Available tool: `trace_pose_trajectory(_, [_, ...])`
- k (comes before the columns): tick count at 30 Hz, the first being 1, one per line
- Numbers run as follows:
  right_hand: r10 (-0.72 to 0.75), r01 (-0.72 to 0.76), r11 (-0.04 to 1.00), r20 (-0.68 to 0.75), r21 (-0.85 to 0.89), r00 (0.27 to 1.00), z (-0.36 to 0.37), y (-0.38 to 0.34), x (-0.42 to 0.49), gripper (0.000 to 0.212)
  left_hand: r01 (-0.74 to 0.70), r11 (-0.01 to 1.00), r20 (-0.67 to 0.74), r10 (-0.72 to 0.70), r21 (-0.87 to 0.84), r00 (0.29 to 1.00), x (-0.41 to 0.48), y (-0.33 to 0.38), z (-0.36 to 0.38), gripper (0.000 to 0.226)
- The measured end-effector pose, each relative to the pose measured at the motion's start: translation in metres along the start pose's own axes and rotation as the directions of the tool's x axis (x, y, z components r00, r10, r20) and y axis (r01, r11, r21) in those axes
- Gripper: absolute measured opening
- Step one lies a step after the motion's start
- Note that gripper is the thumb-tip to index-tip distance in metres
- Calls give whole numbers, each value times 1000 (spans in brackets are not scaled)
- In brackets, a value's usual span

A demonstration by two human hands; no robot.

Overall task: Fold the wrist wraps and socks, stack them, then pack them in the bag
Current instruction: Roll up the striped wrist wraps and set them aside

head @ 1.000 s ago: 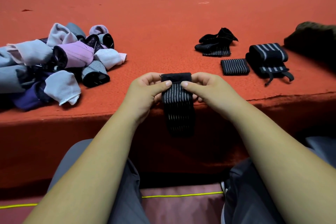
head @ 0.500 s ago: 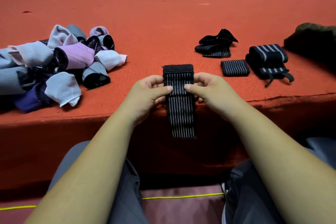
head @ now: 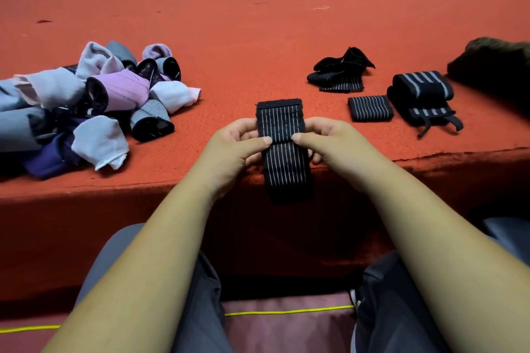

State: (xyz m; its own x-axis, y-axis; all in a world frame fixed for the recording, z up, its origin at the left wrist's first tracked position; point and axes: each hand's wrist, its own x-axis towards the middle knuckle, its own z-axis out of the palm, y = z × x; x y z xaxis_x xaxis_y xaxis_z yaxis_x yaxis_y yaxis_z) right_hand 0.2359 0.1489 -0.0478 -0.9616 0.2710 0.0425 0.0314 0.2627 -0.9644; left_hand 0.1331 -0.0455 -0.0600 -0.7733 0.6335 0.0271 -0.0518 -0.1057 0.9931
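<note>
A seated person holds a black wrist wrap (head: pixel 284 152) with thin pale stripes at the front edge of a red carpeted platform (head: pixel 258 37). The left hand (head: pixel 238 146) and the right hand (head: pixel 329 143) grip it from opposite sides, each thumb pressed flat across the front of the band near its middle, thumb tips close together but not touching. The other fingers (head: pixel 243 126) of both hands are curled behind the fabric, so it is pinched between thumb and fingers on both sides. The wrap's upper end stands above the hands over the carpet, and its lower end hangs past the platform's edge. To the left lies a loose pile of socks (head: pixel 86 106) in lilac, grey, white and dark purple. To the right, well apart from the hands, a small folded striped wrap (head: pixel 370 108) lies flat just beside a thicker rolled wrap with broad grey stripes (head: pixel 421 94), whose straps trail forward. A crumpled black wrap (head: pixel 341 71) sits behind them. A dark olive fabric object (head: pixel 496 63) is cut off by the right edge; what it is cannot be told.
</note>
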Motion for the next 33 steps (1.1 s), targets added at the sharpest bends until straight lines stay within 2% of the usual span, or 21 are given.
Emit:
trace_pose_trajectory(5, [-5,5,1000,-6,11,1000,-1,-1,-1,20,-10,1000,-6,10,-11,1000,2,-1,-2,39])
trace_pose_trajectory(9, [-29,28,998,12,61,1000,-1,-3,-3,33,-19,998,-27,17,-57,999,2,1,-2,42])
trace_pose_trajectory(13, [4,-2,987,-14,159,1000,-3,-9,-7,31,20,995,-81,-28,-101,996,2,4,-2,31])
trace_pose_trajectory(18, [13,-7,992,-47,127,999,0,-7,-6,42,60,995,-97,-68,-86,993,1,6,1,23])
trace_pose_trajectory(25, [49,-41,984,-43,171,998,-1,-10,-9,42,13,998,-12,-13,58,1000,-1,2,2,26])
trace_pose_trajectory(30, [40,-36,971,-14,235,999,1,-8,-1,35,-3,1000,-60,2,-14,998,2,-1,-1,26])
trace_pose_trajectory(31, [29,-28,979,-3,200,1000,1,-6,0,28,-6,999,-79,3,-37,997,1,0,0,28])
trace_pose_trajectory(33, [-2,1,1000,31,10,1000,-1,-5,-2,20,-11,996,-120,1,-88,993,2,1,0,28])
